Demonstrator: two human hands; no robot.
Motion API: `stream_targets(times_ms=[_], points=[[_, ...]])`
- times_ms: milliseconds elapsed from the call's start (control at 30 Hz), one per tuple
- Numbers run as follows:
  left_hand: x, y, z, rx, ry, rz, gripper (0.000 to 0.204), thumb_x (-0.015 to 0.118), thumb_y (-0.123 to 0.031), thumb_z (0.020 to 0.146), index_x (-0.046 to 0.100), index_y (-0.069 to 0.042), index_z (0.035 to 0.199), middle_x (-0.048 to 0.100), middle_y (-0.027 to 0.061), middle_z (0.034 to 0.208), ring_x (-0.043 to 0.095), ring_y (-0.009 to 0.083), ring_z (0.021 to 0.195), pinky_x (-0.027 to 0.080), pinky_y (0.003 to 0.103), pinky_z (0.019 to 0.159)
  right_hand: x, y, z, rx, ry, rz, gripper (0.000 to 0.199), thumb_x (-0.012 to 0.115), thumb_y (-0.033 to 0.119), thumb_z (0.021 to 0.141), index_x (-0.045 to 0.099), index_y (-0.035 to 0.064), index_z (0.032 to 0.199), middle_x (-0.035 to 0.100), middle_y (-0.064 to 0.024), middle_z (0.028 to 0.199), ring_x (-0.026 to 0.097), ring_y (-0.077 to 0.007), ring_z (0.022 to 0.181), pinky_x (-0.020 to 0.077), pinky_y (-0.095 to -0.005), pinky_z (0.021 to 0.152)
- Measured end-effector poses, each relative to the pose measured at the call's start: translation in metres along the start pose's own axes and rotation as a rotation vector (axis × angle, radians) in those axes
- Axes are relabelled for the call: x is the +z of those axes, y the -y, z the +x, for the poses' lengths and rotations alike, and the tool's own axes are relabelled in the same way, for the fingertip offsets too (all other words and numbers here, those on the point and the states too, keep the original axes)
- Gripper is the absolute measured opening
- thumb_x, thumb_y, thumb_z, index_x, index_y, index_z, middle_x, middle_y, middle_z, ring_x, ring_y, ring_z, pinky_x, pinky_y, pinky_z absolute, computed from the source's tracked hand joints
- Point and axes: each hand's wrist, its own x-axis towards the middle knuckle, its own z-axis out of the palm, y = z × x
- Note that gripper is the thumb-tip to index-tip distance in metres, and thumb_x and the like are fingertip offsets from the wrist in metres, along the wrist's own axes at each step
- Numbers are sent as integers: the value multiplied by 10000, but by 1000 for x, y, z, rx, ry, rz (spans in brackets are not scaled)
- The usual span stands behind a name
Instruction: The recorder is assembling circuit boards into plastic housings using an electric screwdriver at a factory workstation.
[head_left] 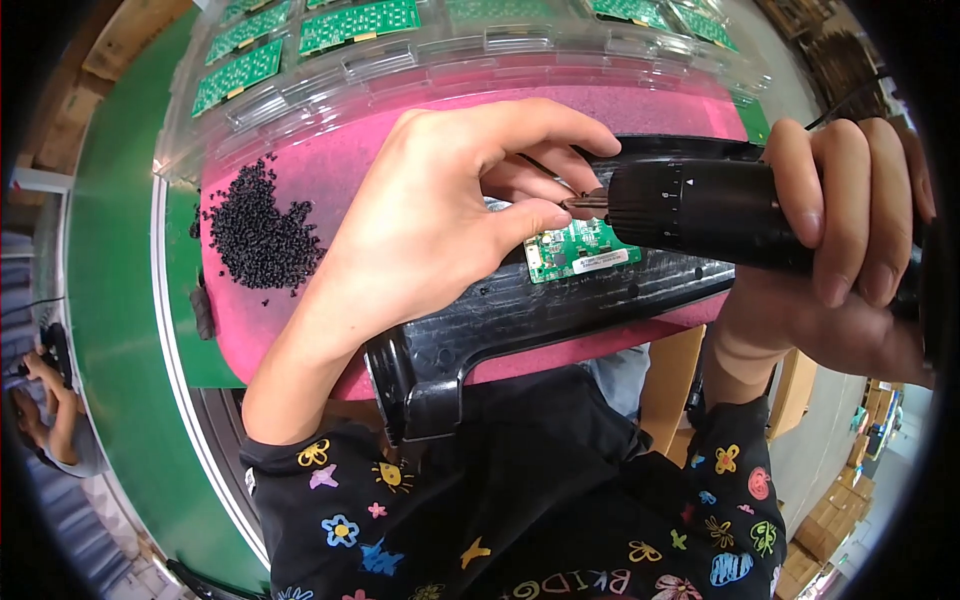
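Note:
My right hand [850, 210] grips a black electric screwdriver [700, 210] held sideways, its bit pointing left. My left hand [440, 210] pinches at the bit's tip with thumb and fingers; whether a screw sits there is hidden. Just below the tip a small green circuit board [575, 250] lies in a long black plastic housing [520, 320] on a pink mat [300, 320].
A heap of small black screws [258, 232] lies on the pink mat to the left. A clear plastic tray [400, 60] with several green boards stands behind. The green bench [120, 280] runs along the left. Another person sits at far left [45, 410]. Cardboard boxes are stacked at lower right.

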Motion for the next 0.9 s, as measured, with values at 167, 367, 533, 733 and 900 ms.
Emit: stream_targets(times_ms=[167, 367, 533, 733, 900], points=[[1, -2, -1, 86, 6, 31, 398, 639, 171, 755, 656, 33, 1128, 693, 92, 1042, 669, 139, 942, 546, 260, 859, 2, 1, -1, 9, 28, -1, 569, 638, 577, 816, 490, 93, 1076, 535, 64, 688, 523, -65, 537, 403, -248, 616], [-2, 0, 0, 89, 23, -7, 389, 632, 169, 761, 651, 41, 1128, 687, 97, 1074, 663, 131, 949, 546, 253, 860, -1, 0, -3, 25, 57, -2, 573, 627, 583, 826, 489, 91, 1086, 537, 59, 693, 526, -69, 540, 406, -253, 616], [-6, -2, -1, 65, 146, 287, 423, 760, 93, 654, 648, 26, 1057, 676, 122, 1045, 683, 228, 883, 565, 325, 813, -20, 2, -2, 35, 68, -13, 576, 618, 588, 835, 488, 90, 1094, 539, 56, 696, 528, -72, 543, 409, -257, 617], [-20, 11, -15, -10, 435, 639, 328, 798, -24, 618, 628, 17, 896, 649, 127, 865, 651, 308, 841, 520, 390, 699, -9, -29, -5, 32, 52, 1, 582, 532, 623, 880, 493, 79, 1084, 519, 29, 675, 496, -79, 533, 391, -264, 570], [-13, 9, -14, -25, 460, 742, 221, 766, -45, 656, 671, -20, 854, 670, 86, 878, 653, 298, 850, 514, 397, 731, -1, -36, -6, 39, -5, -19, 579, 514, 609, 896, 495, 55, 1064, 482, 16, 631, 440, -79, 494, 359, -247, 513]])
